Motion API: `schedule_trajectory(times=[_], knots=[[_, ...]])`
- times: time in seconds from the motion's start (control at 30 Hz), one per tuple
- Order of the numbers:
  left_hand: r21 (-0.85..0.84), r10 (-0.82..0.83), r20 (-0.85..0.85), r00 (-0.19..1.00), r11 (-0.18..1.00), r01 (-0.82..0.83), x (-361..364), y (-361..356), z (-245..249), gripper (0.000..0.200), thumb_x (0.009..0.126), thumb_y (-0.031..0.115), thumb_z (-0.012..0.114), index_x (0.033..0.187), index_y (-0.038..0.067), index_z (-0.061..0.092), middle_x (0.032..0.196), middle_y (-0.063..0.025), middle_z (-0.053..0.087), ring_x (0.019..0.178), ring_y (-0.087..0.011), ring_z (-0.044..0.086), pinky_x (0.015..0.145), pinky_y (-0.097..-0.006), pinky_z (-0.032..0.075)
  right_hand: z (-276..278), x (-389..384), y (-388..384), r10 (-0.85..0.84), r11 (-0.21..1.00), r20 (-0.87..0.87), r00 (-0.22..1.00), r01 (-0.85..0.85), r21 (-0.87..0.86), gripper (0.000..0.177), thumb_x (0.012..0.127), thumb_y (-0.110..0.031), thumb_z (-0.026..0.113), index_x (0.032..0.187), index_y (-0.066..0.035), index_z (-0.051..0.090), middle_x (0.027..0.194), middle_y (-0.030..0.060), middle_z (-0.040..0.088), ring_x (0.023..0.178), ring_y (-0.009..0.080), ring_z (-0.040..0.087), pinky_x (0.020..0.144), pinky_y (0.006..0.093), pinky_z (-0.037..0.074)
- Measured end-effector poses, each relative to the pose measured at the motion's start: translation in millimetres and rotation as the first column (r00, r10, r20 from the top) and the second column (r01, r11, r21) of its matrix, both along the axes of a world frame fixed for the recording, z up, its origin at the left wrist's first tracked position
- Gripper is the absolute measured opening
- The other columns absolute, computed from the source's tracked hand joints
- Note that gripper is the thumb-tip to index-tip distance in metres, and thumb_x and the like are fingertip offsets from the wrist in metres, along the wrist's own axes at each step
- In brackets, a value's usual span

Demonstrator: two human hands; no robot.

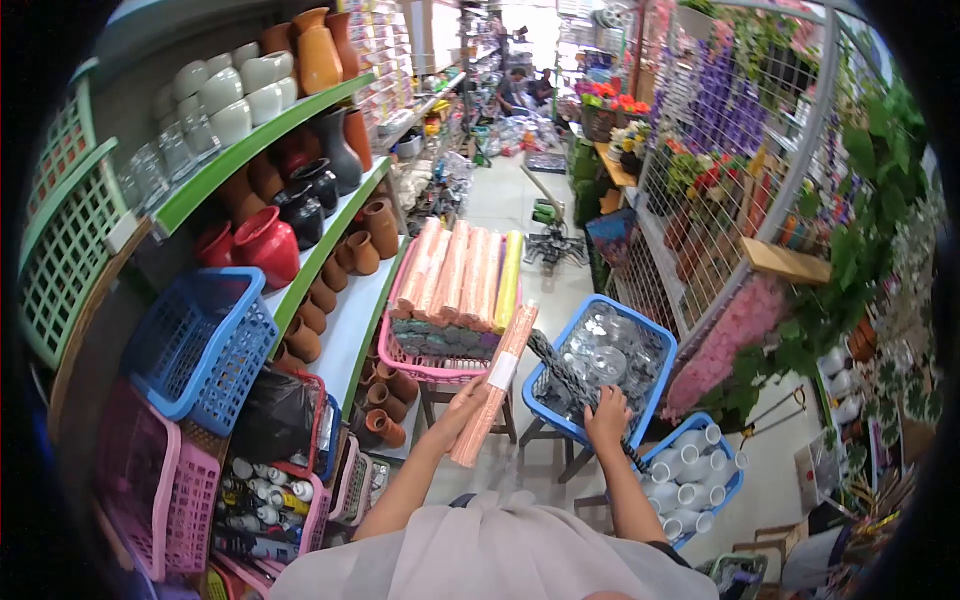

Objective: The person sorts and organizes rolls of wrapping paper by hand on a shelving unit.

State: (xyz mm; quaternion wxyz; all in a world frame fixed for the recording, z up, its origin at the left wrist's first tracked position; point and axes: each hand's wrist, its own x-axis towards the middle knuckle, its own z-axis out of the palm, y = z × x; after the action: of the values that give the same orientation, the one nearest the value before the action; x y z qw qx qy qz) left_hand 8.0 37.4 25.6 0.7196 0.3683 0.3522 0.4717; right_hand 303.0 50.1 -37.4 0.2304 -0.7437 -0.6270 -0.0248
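My left hand (462, 412) is closed round the lower part of a slim peach-coloured roll (487, 405) with a white label band, held tilted with its top leaning right. Just beyond it, several similar peach rolls (455, 270) and a yellow one (508, 280) lie on dark grey rolls in a pink basket (430, 368). My right hand (607, 415) rests with fingers apart at the near side of a blue basket (533, 400), over a dark grey braided strand (562, 372). Clear glass-like pieces (610, 350) fill that basket.
White vases (685, 470) stand in another blue basket at right. Shelves with clay pots (365, 250) and red vases (268, 245) line the left. A wire rack (700, 180) with artificial flowers borders the right. Down the aisle are a stand (553, 245) and people (513, 92).
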Motion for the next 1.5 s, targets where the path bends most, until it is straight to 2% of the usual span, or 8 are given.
schedule_trajectory(times=[0.13,0.27,0.33,0.47,0.77,1.07,1.27,1.5], knots=[[0.016,0.044,-0.078,0.996,0.999,-0.043,-5,-8,13,0.059,0.093,0.029,0.059,0.140,0.009,0.032,0.105,-0.0051,0.059,0.083,-0.0079,0.060,0.067,-0.0215,0.051,31,-37,10,0.211,0.970,-0.159,0.964,-0.187,0.157,0.025,0.078,-0.018,0.069,0.100,-0.007,0.063,0.108,0.0112,0.057,0.106,0.0284,0.053,0.087,0.0417,0.041],[0.115,0.184,-0.102,0.978,0.978,-0.172,-21,-8,-3,0.061,0.092,0.032,0.060,0.140,0.007,0.032,0.112,-0.0053,0.058,0.090,-0.0092,0.059,0.070,-0.0239,0.051,68,-93,7,0.386,0.786,-0.801,0.458,-0.617,0.026,0.020,0.090,-0.021,0.060,0.093,-0.003,0.068,0.081,0.0075,0.066,0.078,0.0157,0.061,0.072,0.0265,0.047],[0.159,0.260,-0.080,0.962,0.956,-0.246,-30,-10,-4,0.061,0.092,0.033,0.060,0.140,0.007,0.032,0.114,-0.0053,0.057,0.093,-0.0097,0.059,0.073,-0.0245,0.051,63,-123,7,0.308,0.537,-0.944,0.119,-0.841,0.070,0.033,0.093,-0.027,0.055,0.114,-0.001,0.060,0.104,0.0057,0.063,0.095,0.0130,0.058,0.078,0.0270,0.047],[0.149,0.311,0.030,0.950,0.938,-0.312,-53,-33,12,0.059,0.092,0.032,0.060,0.137,0.005,0.034,0.117,-0.0040,0.055,0.099,-0.0113,0.057,0.084,-0.0266,0.049,82,-168,-7,0.172,0.305,-0.980,-0.103,-0.940,0.152,0.058,0.089,-0.029,0.063,0.134,0.000,0.039,0.124,0.0085,0.050,0.113,0.0176,0.050,0.096,0.0312,0.040],[0.190,0.660,0.082,0.747,0.725,-0.662,-121,-117,56,0.040,0.094,0.026,0.056,0.125,0.004,0.044,0.106,-0.0111,0.063,0.099,-0.0209,0.062,0.086,-0.0340,0.051,111,-239,-30,0.414,-0.007,-0.906,-0.084,-0.996,0.089,0.040,0.082,-0.019,0.073,0.113,-0.001,0.054,0.095,0.0050,0.062,0.088,0.0103,0.058,0.077,0.0261,0.047],[0.416,0.835,0.046,0.548,0.483,-0.770,-174,-235,112,0.030,0.095,0.022,0.053,0.117,0.004,0.045,0.101,-0.0137,0.064,0.094,-0.0213,0.065,0.082,-0.0352,0.054,150,-316,-101,0.547,-0.314,-0.770,-0.328,-0.933,0.174,0.045,0.079,-0.021,0.073,0.113,-0.001,0.054,0.094,0.0122,0.066,0.085,0.0188,0.063,0.077,0.0319,0.049],[0.532,0.903,0.028,0.428,0.349,-0.772,-202,-335,139,0.043,0.095,0.031,0.053,0.124,0.002,0.041,0.104,-0.0146,0.064,0.098,-0.0243,0.064,0.086,-0.0374,0.051,202,-356,-188,0.790,-0.320,-0.511,-0.338,-0.939,0.127,0.039,0.078,-0.028,0.071,0.103,-0.001,0.059,0.086,0.0185,0.064,0.079,0.0279,0.065,0.070,0.0344,0.049],[0.463,0.902,-0.353,0.250,0.400,-0.791,-221,-476,195,0.045,0.099,0.035,0.045,0.122,-0.003,0.051,0.104,-0.0107,0.064,0.085,-0.0146,0.064,0.074,-0.0287,0.052,228,-409,-268,0.693,-0.339,-0.594,-0.409,-0.911,0.233,0.031,0.086,-0.025,0.063,0.092,0.004,0.056,0.069,0.0108,0.054,0.065,0.0120,0.048,0.059,0.0300,0.042]])
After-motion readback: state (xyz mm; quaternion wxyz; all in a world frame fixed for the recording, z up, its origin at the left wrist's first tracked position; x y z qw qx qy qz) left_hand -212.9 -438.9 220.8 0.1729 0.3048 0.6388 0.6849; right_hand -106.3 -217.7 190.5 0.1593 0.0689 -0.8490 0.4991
